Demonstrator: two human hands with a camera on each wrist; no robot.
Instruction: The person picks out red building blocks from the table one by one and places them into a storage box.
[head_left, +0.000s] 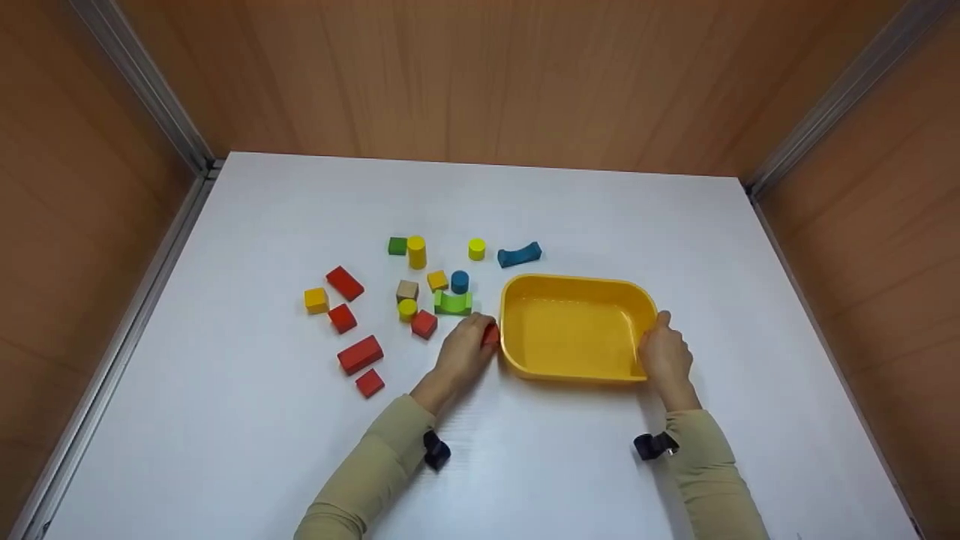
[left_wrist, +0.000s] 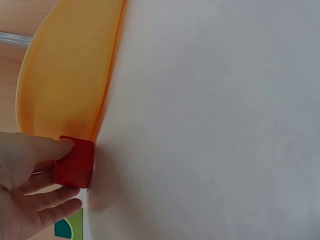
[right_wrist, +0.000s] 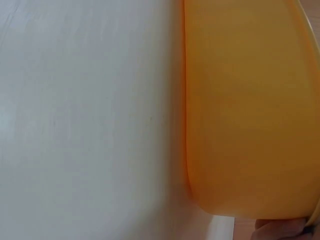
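My left hand [head_left: 466,346] pinches a red block [left_wrist: 75,162] between thumb and fingers, close against the left side of a yellow plastic tub [head_left: 574,330]. At the tub's other end, my right hand [head_left: 666,351] grips the right rim. No block shows inside the tub. Only a few fingers of the right hand [right_wrist: 280,229] appear in the right wrist view, at the tub's corner. Just beyond the left hand lie a light green arched block [head_left: 453,303] and a red cube [head_left: 424,324].
Left of the tub, several red blocks [head_left: 360,355] and a yellow-orange cube [head_left: 316,301] are scattered on the white table [head_left: 262,420]. Farther back are a yellow cylinder [head_left: 417,253], a green block [head_left: 397,246] and a blue curved block [head_left: 519,255]. Wooden panels [head_left: 480,82] enclose the table.
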